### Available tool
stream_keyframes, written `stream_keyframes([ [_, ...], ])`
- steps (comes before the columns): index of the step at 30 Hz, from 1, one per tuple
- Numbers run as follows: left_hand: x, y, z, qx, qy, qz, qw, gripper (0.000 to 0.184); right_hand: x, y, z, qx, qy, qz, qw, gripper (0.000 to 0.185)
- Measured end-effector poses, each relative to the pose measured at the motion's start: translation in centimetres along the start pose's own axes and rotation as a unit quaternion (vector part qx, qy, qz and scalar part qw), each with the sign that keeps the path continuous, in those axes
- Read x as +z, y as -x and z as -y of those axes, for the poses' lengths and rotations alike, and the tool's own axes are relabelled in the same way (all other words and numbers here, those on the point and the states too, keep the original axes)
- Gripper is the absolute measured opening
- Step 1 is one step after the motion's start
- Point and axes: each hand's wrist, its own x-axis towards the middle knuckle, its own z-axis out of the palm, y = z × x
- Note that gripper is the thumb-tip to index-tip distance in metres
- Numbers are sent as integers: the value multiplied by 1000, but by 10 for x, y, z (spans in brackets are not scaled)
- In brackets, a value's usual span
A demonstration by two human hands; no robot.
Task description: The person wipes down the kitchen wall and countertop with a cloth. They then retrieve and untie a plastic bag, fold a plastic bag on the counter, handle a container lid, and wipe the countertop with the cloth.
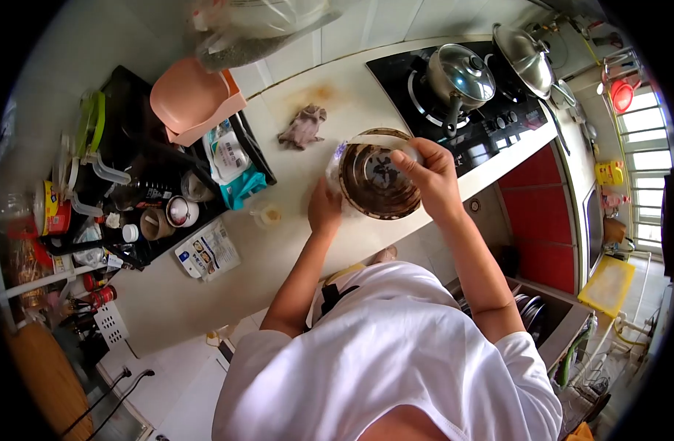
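Note:
Above the counter's front edge, I hold a round bowl (381, 180) with a dark, brown-stained inside and a patchy grey bottom. It is tilted so that its opening faces me. My right hand (436, 176) grips the right rim, thumb over the edge. On the other side, my left hand (324, 208) is closed around the bowl's wall, its fingers mostly hidden. Something clear with purple marks shows at the bowl's upper left; I cannot tell what it is. A crumpled brownish cloth (303, 128) lies behind the bowl. A small clear cup (266, 215) stands left of my left hand.
A black hob (499, 136) carries a lidded saucepan (460, 77) and a lidded wok (524, 59) at the right. On the left are a pink container (194, 99), a black rack with jars and packets, and a white pouch (208, 251). An open drawer (554, 323) holds dishes.

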Motion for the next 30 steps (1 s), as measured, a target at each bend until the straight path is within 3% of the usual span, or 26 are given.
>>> stream_keyframes([
  [3,1,1,-3,-46,41,77,995,39,6,0,1,-5,-27,-21,999,19],
  [5,23,-4,20,47,-2,44,998,39,10,-1,2,-8,-60,-37,997,19],
  [8,29,-8,39,84,-83,53,992,39,12,-4,-3,-7,-70,-43,997,21],
  [12,21,7,55,150,-28,1,988,42,14,-6,-30,-4,-29,-53,998,23],
  [14,10,22,55,82,-14,6,997,48,16,-6,-30,5,-18,-67,998,23],
  [16,5,30,52,86,-9,41,995,50,13,-9,-27,-9,1,-30,1000,21],
  [20,8,39,60,112,5,84,990,52,12,-3,-23,-43,150,-29,987,27],
  [22,12,43,69,116,10,87,989,52,10,4,-8,9,281,-42,959,33],
  [23,15,46,76,106,17,80,991,53,11,8,-9,10,274,-55,960,40],
  [24,17,45,87,124,27,95,987,55,12,10,-22,-82,294,-84,949,42],
  [26,26,39,123,161,86,133,974,55,12,17,-34,-127,274,-83,950,51],
  [30,23,31,139,85,146,249,954,52,7,42,-36,-217,273,-143,926,69],
])
